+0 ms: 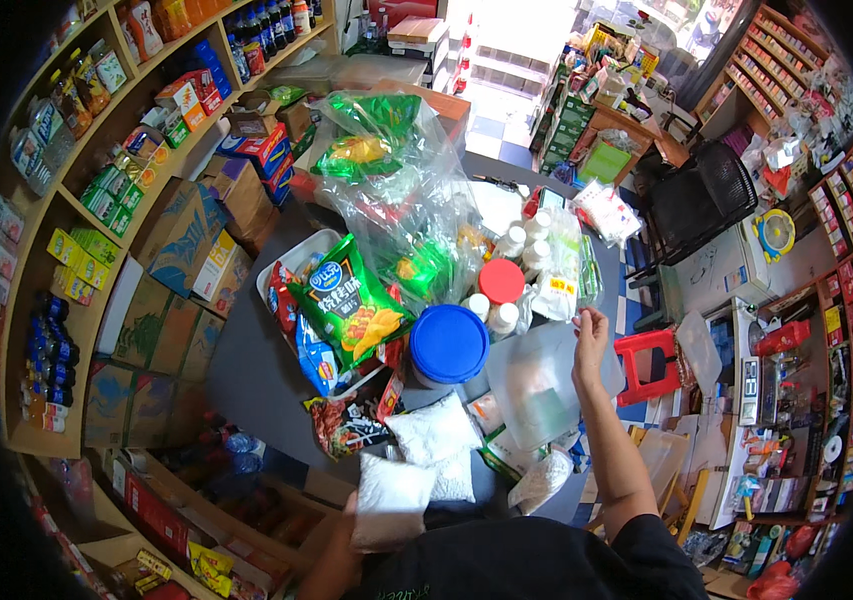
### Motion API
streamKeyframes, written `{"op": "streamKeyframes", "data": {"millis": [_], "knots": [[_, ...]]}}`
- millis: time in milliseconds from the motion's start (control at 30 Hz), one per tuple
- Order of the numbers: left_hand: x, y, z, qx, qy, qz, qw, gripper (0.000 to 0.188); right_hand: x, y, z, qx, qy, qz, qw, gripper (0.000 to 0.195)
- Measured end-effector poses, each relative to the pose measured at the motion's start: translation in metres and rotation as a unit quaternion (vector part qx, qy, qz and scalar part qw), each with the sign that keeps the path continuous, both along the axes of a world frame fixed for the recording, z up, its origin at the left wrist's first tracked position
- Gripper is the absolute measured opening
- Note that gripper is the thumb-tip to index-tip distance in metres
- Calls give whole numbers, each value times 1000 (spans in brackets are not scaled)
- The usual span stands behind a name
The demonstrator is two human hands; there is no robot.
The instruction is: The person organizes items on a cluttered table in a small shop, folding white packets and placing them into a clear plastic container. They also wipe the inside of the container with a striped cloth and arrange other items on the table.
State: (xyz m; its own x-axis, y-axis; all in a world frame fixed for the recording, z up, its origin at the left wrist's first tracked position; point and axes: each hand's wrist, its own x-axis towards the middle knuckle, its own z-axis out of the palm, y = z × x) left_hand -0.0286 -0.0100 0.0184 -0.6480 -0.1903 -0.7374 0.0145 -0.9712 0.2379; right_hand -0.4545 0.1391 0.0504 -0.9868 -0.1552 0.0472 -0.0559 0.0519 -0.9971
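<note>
My left hand [352, 504], mostly hidden behind it, holds a white packet [395, 491] low in front of my body. My right hand [591, 346] is raised at the right edge of a translucent plastic lid or tray [535, 386]; whether the fingers grip it is unclear. More white packets [437, 427] lie between my hands, with a white bag [542, 480] to their right. A tub with a blue lid [449, 343] stands ahead, beside a jar with a red lid [501, 281] and several white-capped bottles [511, 241]. Left of the tub, a green chip bag [351, 304] rests on other snack bags.
Shelves of drinks and boxes [115, 97] line the left, above stacked cartons [148, 322]. A large clear bag of green packets [396, 187] fills the table's far side. A red plastic stool [648, 367] and a black chair [704, 195] stand right of the table [246, 375].
</note>
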Motion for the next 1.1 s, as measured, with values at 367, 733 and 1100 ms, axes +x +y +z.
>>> {"op": "streamKeyframes", "data": {"millis": [367,733,1100], "knots": [[-25,-73,-34,-18,-48,42,998,51,-180,-91,52,307,178,-16,935,44],[-70,-70,-87,-16,-131,106,986,51,-305,-218,-39,583,181,-1,792,98],[-88,-63,-98,-9,-151,138,979,51,-324,-240,-51,-25,-50,186,981,22]]}}
